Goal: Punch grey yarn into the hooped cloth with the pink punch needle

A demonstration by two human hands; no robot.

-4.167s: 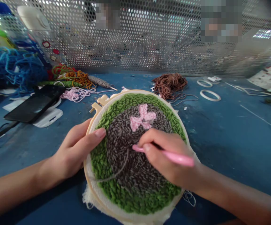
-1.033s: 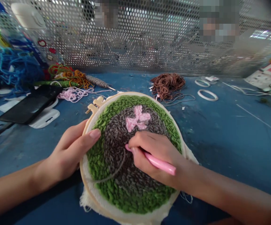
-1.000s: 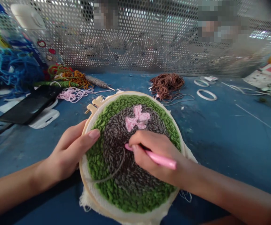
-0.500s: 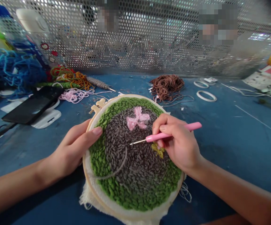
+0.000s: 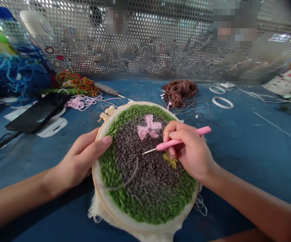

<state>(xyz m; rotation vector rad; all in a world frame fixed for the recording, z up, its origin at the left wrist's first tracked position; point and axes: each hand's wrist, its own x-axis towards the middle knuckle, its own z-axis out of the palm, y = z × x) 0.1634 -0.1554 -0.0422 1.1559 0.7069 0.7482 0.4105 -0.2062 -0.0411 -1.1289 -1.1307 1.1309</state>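
Observation:
A round wooden embroidery hoop (image 5: 94, 181) stretches white cloth covered in yarn stitches: a green border (image 5: 107, 181) around a dark grey middle (image 5: 127, 141). Pink petals (image 5: 149, 127) and a small yellow patch (image 5: 171, 161) stand out on the grey. My left hand (image 5: 85, 158) grips the hoop's left rim, thumb on top and fingers hidden beneath. Pinched in my right hand (image 5: 189, 148) is a pink-handled crochet hook (image 5: 164, 144), its thin metal tip at the grey stitches near the centre. A loose grey yarn strand (image 5: 132, 176) curves from there to the lower left rim.
A phone (image 5: 38, 112), blue yarn (image 5: 14, 77) and bottles (image 5: 36, 25) are at left. Pink yarn (image 5: 82, 102) and brown yarn (image 5: 179, 92) lie beyond the hoop. White rings (image 5: 223, 103) sit at right on the blue table (image 5: 266, 161). A perforated metal panel (image 5: 145, 43) stands behind.
The crochet hook's handle has shifted slightly left, and its tip shows less of its metal end. The hoop sits slightly further right in view; my left hand keeps its grip.

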